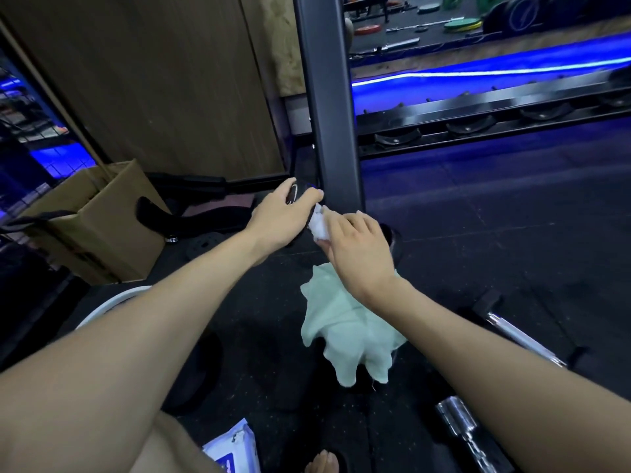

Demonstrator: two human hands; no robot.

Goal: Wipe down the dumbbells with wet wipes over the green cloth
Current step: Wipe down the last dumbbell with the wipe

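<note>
My left hand (pixel 278 218) grips the dark head of a dumbbell (pixel 294 195) held up near the foot of a grey rack post. My right hand (pixel 355 245) presses a crumpled white wet wipe (pixel 318 226) against that dumbbell just right of my left fingers. The rest of the dumbbell is mostly hidden behind my hands; a dark round end shows at the right of my right hand. A pale green cloth (pixel 345 329) lies rumpled on the black floor directly below my right wrist. A wet-wipe pack (pixel 232 445) lies at the bottom edge.
A grey rack post (pixel 327 107) rises just behind the hands, with an empty dumbbell rack shelf (pixel 478 121) to its right. A cardboard box (pixel 99 220) stands at the left. Chrome dumbbell handles (pixel 461 428) lie on the floor at the lower right. A white ring (pixel 112 303) lies at the left.
</note>
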